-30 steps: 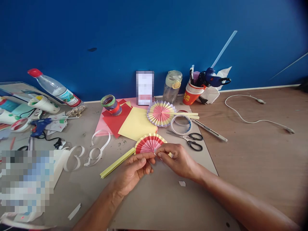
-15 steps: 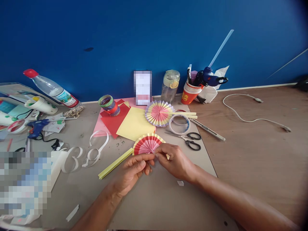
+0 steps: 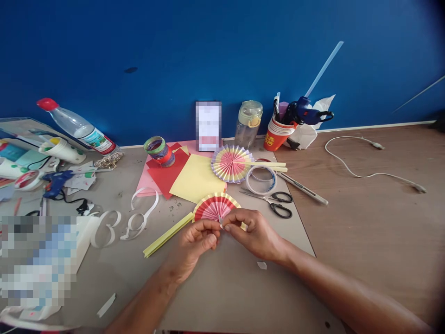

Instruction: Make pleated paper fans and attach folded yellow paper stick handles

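A pleated paper fan [image 3: 215, 206] with yellow, red and pink bands lies in front of my hands, its lower part hidden by them. My right hand [image 3: 252, 232] pinches a small white strip [image 3: 221, 223] between thumb and index finger, by the fan's centre. My left hand [image 3: 198, 243] meets it from the other side: its index fingertip touches the strip, while the thumb stands apart below and the other fingers curl loosely. Left of the fan lies a folded yellow paper stick [image 3: 168, 235]. Behind it rests a finished-looking round paper fan [image 3: 232, 163] with yellow sticks.
Scissors [image 3: 281, 204], a tape roll [image 3: 261, 180] and a utility knife [image 3: 303, 188] lie to the right. Coloured paper [image 3: 194, 178], a painted jar [image 3: 160, 151], a phone [image 3: 208, 126] and a clear bottle [image 3: 248, 125] stand behind. White curled strips [image 3: 139, 225] and a glue gun [image 3: 57, 183] are left.
The small white strip now shows between the fingertips of both hands. My left thumb has shifted slightly down and away from the index finger. The view has moved a little.
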`<action>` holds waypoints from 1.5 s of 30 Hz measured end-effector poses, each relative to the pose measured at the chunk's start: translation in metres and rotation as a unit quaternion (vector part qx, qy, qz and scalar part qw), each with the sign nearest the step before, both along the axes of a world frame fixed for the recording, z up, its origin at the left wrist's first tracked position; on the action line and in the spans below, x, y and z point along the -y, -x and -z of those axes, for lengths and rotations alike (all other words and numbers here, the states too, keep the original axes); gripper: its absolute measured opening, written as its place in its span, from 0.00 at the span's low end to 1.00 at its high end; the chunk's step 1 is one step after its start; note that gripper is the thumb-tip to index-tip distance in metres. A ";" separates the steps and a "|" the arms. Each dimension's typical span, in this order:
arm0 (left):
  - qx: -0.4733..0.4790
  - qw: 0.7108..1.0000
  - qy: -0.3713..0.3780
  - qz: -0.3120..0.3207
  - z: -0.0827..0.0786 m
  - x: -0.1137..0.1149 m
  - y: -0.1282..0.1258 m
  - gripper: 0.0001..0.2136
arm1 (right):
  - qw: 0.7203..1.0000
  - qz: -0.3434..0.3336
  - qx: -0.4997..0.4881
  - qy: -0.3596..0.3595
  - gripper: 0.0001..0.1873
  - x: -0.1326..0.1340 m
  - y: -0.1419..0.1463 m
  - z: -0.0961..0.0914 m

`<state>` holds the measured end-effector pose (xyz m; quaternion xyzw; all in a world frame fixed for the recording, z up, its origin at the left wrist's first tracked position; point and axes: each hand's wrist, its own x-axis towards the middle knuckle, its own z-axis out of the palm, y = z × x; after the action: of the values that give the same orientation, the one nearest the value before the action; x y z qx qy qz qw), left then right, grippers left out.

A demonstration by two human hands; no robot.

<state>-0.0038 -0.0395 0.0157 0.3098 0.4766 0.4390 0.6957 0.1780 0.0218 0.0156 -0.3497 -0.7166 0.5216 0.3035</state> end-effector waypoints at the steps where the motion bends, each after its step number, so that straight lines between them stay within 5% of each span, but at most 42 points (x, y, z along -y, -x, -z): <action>1: -0.005 1.000 -0.007 0.000 0.001 0.001 -0.001 0.13 | 1.000 0.001 -0.007 -0.006 0.08 0.001 0.000 0.000; 7: -0.032 0.998 -0.057 -0.009 -0.001 0.004 -0.003 0.10 | 0.993 0.089 -0.053 0.052 0.09 -0.002 -0.001 0.001; 10: -0.037 0.997 -0.055 -0.027 -0.005 0.002 -0.003 0.10 | 0.988 0.028 -0.091 0.121 0.12 -0.003 -0.003 -0.001; 13: -0.065 0.995 -0.068 -0.027 -0.005 0.001 -0.003 0.10 | 0.989 -0.014 -0.096 0.111 0.10 -0.001 -0.003 -0.004; 25: -0.162 0.976 -0.143 -0.022 0.004 0.005 -0.006 0.10 | 0.996 -0.018 -0.061 0.064 0.05 0.006 0.002 -0.011; 34: -0.075 0.994 -0.084 -0.006 0.007 0.003 -0.003 0.09 | 0.990 0.022 -0.038 0.132 0.07 0.005 0.004 0.000; 41: -0.176 0.974 -0.135 -0.045 0.004 0.005 -0.007 0.08 | 0.990 0.135 -0.045 -0.019 0.12 0.009 0.005 0.005; 45: -0.248 0.945 -0.188 -0.098 0.001 0.008 -0.008 0.08 | 0.983 0.175 -0.049 -0.025 0.04 0.011 0.002 0.000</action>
<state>0.0047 -0.0472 0.0146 0.4858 0.5710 0.4956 0.4385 0.1764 0.0112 0.0159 -0.4359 -0.6414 0.4586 0.4339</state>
